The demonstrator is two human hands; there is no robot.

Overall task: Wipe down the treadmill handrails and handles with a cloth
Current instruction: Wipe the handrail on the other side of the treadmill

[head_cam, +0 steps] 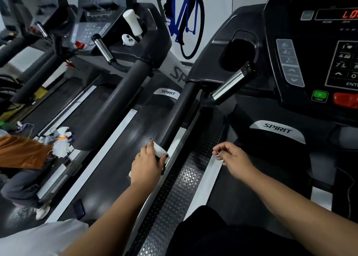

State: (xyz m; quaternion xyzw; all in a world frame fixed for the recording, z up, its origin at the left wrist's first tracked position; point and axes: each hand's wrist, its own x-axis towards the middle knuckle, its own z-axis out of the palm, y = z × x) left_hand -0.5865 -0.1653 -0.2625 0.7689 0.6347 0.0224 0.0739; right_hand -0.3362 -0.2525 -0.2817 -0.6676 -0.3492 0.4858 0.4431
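The left hand (147, 164) is pressing the cloth (160, 152) around the near end of the handrail (175, 116), the right hand (233, 159) hanging to its right, apart from it. Beyond, the grip handle (230, 85) is jutting out beside the console (290, 42) — a second treadmill (120, 100) is standing to the left.

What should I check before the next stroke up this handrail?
1. Cloth gripped: ok, the left hand holds it.
2. Cloth on the handrail: ok, it is pressed round the near end.
3. Handrail ahead free: ok, nothing lies on the bar above the cloth.
4. Right hand out of the way: ok, it hovers apart from the handrail and holds nothing.
5. Silver handle already wiped: cannot tell.
6. Cloth clean enough: cannot tell, most of it is hidden under the fingers.
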